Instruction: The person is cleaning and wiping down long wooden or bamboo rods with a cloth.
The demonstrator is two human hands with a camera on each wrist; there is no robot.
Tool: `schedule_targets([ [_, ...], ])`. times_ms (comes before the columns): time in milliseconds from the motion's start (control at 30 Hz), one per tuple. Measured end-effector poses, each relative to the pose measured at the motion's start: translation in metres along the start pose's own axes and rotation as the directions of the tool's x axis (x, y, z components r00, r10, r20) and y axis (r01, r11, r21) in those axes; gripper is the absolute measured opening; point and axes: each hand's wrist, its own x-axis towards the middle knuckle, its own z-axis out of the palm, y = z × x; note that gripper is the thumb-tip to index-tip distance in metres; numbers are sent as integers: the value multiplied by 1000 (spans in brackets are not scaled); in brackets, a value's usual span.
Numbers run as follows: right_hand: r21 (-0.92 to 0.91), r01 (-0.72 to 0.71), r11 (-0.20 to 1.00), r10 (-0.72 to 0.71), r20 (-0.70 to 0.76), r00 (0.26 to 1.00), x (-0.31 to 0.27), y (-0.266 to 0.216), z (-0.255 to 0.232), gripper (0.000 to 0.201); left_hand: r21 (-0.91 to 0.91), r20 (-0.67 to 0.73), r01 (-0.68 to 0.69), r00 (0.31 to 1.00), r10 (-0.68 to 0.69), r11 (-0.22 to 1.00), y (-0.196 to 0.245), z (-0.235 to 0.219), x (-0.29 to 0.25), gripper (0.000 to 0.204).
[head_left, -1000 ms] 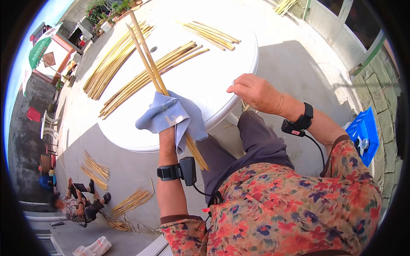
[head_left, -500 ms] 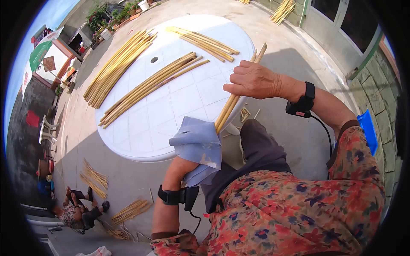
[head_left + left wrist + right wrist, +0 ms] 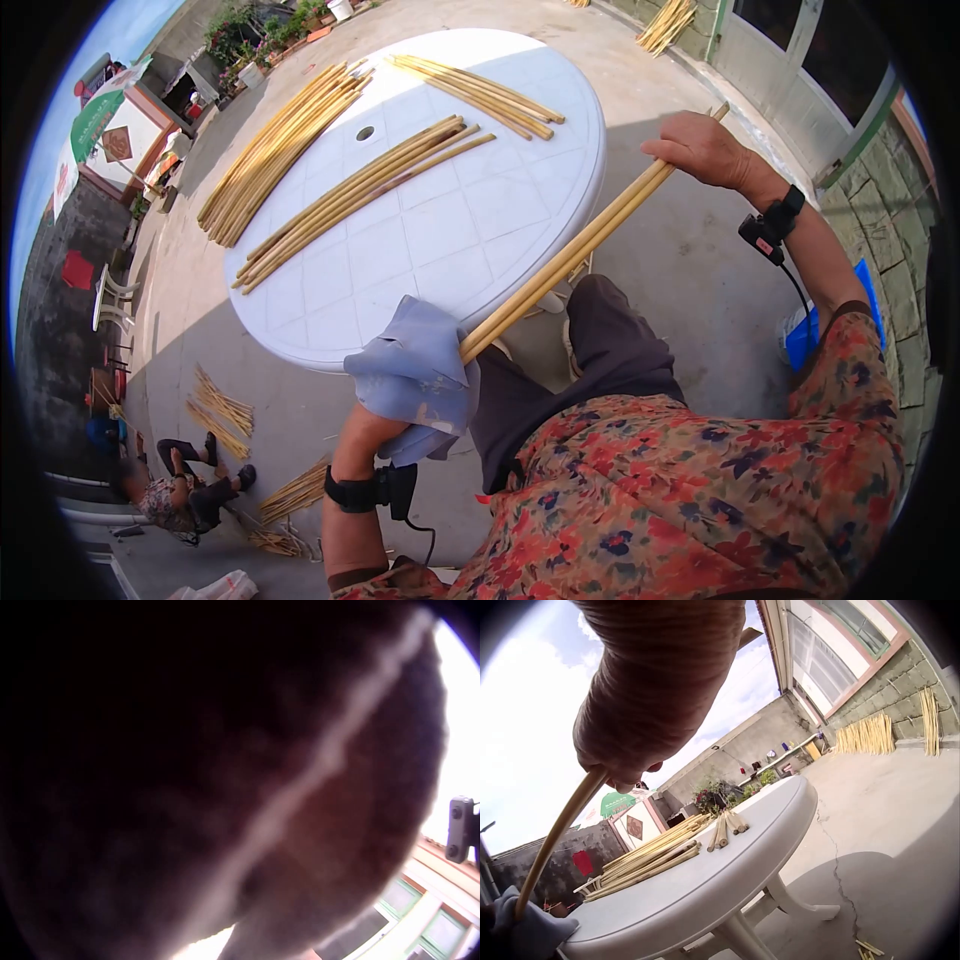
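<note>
- The slender canes (image 3: 575,255), at least two of them, run slantwise from the centre of the head view to its upper right, before the near rim of the white bench (image 3: 430,240).
- The right hand (image 3: 705,150), at upper right, is curled round the canes near their far end.
- The left hand (image 3: 375,425), below the centre-left, is mostly covered by a blue-grey cloth (image 3: 410,360), into which the canes enter. Its fingers are hidden, and the left wrist view is dark and blurred, so I cannot tell how they close.
- I think the canes could slip or twist apart if one hand loosens; a strong sideways pull may bend or crack them.
- A rough joint or cut end might catch the cloth, or scratch the bare right hand.
- If the canes swing to the left, they could push the middle bundle (image 3: 355,203) or the short bundle (image 3: 475,90), and such round pieces would roll easily.
- The canes look straw-yellow, hard and smooth, almost straight.
- The cloth is soft, thin, folded, with some pale patches.
- The bench has a plastic look, with an oval-seeming top, grid lines and a rounded edge.
</note>
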Motion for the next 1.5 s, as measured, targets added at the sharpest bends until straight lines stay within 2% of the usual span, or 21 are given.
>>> schedule_targets([
  [133,-26,-137,990,137,-5,991,-52,21,5,23,108,-114,15,993,-3,994,-13,-26,-16,38],
  [200,-19,-458,889,453,-117,884,-84,37,11,21,133,-173,36,985,-13,990,-15,-34,-17,38],
  [233,-13,-453,891,448,-128,885,-83,35,14,21,-552,-350,72,885,-309,831,-13,-34,-11,43],
  [267,205,-672,712,690,-23,724,-83,23,15,21,-953,-266,-107,740,-618,282,-13,-35,-9,49],
  [300,375,-820,432,847,143,511,-84,8,16,23,-910,-356,-194,818,-452,366,-30,-31,-11,51],
  [333,484,-814,321,831,268,487,-70,-12,20,27,-902,-397,-267,820,-412,339,-35,-26,-1,53],
  [433,717,-686,121,718,414,559,-23,-61,36,27,-853,-518,-401,731,-443,335,-45,-15,46,54],
  [500,796,-604,-39,626,491,606,14,-90,30,26,-881,-453,-462,760,-466,103,-37,-6,74,54],
  [533,801,-581,-141,568,546,616,29,-100,30,27,-882,-451,-460,765,-461,101,-36,-1,81,54],
  [600,801,-523,-293,447,598,665,52,-112,36,30,-902,-359,-422,852,-381,-94,-37,9,94,52],
  [633,802,-489,-343,386,595,705,62,-117,40,31,-916,-370,-402,844,-389,1,-45,16,98,51],
  [767,770,-487,-413,264,612,745,99,-130,53,36,-927,-354,-374,879,-319,-2,-43,30,104,49],
  [833,722,-500,-479,182,639,747,110,-134,63,36,-960,-270,-268,805,-528,81,-18,31,104,47],
  [933,699,-519,-492,105,639,762,121,-146,76,37,-973,-229,-155,764,-603,173,-4,33,104,50],
  [1100,686,-496,-533,176,663,728,137,-160,76,30,-964,-262,-215,703,-661,154,2,35,112,42],
  [1200,712,-476,-516,224,648,728,147,-166,74,25,-953,-300,-252,688,-661,170,18,33,117,34],
  [1267,743,-525,-416,281,654,702,150,-171,74,21,-939,-344,-273,699,-627,210,9,36,120,33],
  [1333,761,-554,-338,300,645,703,152,-175,65,19,-973,-203,-228,793,-574,29,3,38,120,38],
  [1367,772,-581,-258,322,635,702,153,-177,61,18,-973,-203,-228,793,-575,29,1,38,119,38],
  [1433,777,-584,-234,328,629,705,153,-182,57,17,-964,-220,-261,879,-424,-42,1,39,117,41],
  [1500,785,-584,-206,333,617,713,153,-186,57,18,-944,-279,-330,828,-487,-21,7,41,120,40],
])
